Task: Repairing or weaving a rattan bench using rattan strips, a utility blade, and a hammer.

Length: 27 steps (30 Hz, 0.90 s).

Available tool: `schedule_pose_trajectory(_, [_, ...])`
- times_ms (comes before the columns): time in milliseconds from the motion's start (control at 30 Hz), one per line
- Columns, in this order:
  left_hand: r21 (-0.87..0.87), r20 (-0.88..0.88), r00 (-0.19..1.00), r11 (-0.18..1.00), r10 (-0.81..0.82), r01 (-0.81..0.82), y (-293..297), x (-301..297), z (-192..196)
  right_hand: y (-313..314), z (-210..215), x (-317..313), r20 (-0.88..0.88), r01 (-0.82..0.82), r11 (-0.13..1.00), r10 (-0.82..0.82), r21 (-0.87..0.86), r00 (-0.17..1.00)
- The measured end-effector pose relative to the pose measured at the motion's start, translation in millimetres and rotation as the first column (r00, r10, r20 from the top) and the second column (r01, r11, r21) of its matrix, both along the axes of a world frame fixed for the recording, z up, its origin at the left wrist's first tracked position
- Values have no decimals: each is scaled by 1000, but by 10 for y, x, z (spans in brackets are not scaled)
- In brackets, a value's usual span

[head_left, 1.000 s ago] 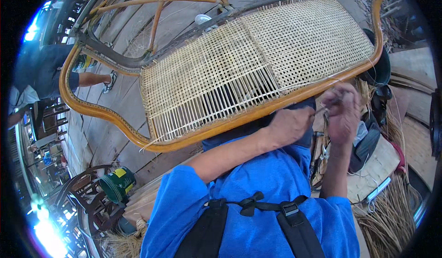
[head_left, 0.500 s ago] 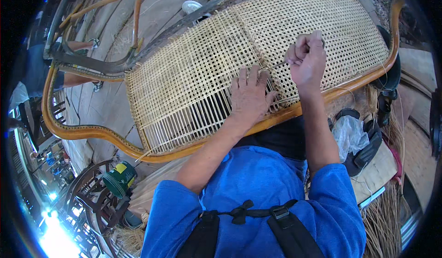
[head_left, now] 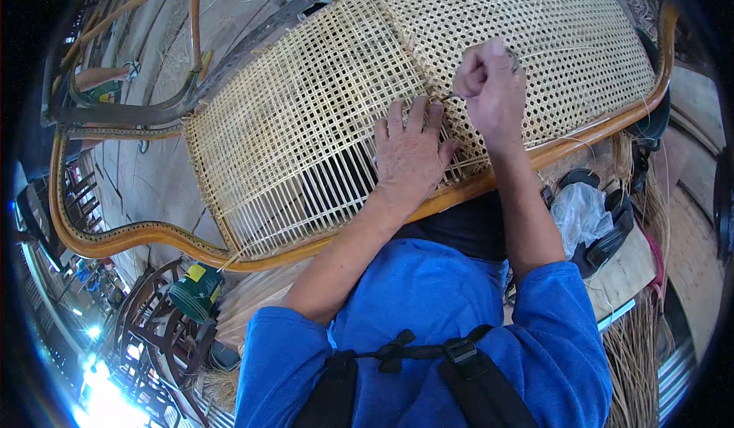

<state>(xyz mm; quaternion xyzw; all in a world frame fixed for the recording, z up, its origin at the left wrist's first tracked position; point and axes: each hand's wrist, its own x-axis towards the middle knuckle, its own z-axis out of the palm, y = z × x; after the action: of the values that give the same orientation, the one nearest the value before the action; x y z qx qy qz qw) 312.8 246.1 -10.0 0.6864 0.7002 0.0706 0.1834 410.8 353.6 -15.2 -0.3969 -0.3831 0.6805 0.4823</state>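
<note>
A curved wooden furniture frame holds a woven cane panel in front of me. A seam divides it: the right part is finely woven with small holes, and the left part has a looser lattice, with bare parallel strands near its front edge. My left hand lies flat on the lattice beside the seam, fingers stretched out. Just right of it, my right hand is closed around a thin dark rod-like tool. Its short visible end points at the weave by my left fingertips; the rest is hidden in my fist.
On the right lie a clear plastic bag, dark sandals and a bundle of cane strands. A green bucket stands at lower left. Another wooden frame is at upper left, with a person's leg behind it.
The view has shifted slightly, moving the panel's left end leftward. My right hand has come closer to my left fingertips, and less of the tool shows. My left hand remains flat on the weave.
</note>
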Motion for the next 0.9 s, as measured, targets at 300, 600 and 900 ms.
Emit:
schedule_pose_trajectory(300, [113, -33, 999, 993, 29, -25, -45, -28, -14, -25, 165, -178, 329, -363, 930, 326, 58, 886])
schedule_pose_trajectory(600, [134, 109, 994, 991, -17, 2, -302, -196, 169, 78, 179, -160, 212, -405, 911, 413, -78, 886])
schedule_pose_trajectory(900, [104, 108, 994, 994, -32, 21, -447, -28, 142, 286, 699, -190, 388, -297, 953, 253, 56, 886])
